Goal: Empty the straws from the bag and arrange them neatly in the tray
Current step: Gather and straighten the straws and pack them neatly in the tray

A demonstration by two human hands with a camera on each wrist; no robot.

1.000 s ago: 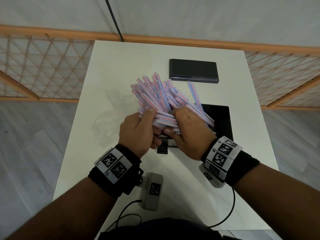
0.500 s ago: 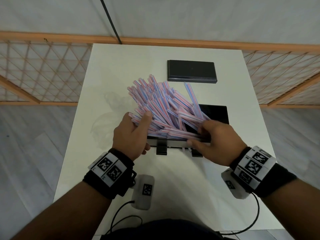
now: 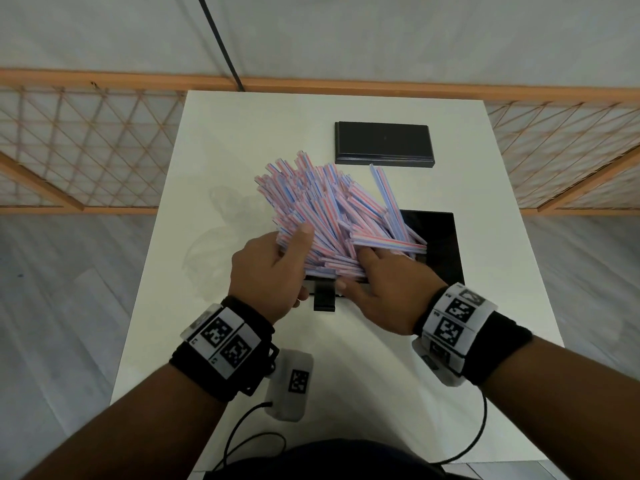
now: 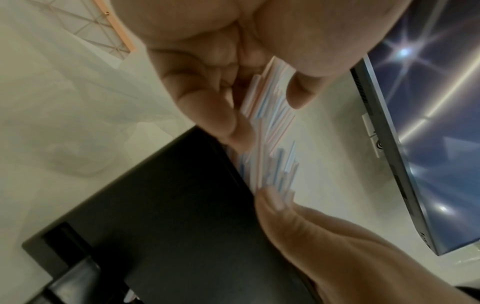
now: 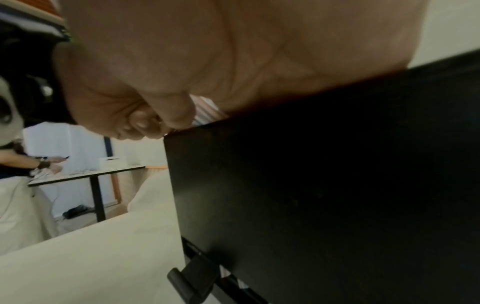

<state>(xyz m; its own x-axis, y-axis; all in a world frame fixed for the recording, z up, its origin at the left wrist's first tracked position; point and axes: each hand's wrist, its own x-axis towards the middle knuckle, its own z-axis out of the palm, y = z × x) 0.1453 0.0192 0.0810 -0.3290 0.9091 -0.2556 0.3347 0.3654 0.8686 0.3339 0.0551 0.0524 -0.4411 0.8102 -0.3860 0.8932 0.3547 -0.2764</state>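
A thick bundle of pink-and-blue striped straws [image 3: 329, 209] fans out over the black tray [image 3: 440, 244], with its near ends at the tray's front edge. My left hand [image 3: 287, 265] grips the bundle's left side, thumb on top and fingers beneath. The left wrist view shows that hand [image 4: 207, 92] curled round the straws [image 4: 270, 127]. My right hand [image 3: 384, 285] lies flat at the near right, fingers pushed in under the straws with their tips hidden and the thumb along the tray front. The empty clear bag [image 3: 214, 251] lies crumpled to the left.
The black lid [image 3: 384, 143] lies at the back of the white table [image 3: 242, 140]. A black latch [image 3: 324, 299] sticks out from the tray's front. Wooden lattice fencing stands beyond the table's far edge. A person works at another table [image 5: 85, 174] in the background.
My right hand slid left from the bundle's right end to its near middle. The straws spread wider and sank lower over the tray. My left hand kept its hold.
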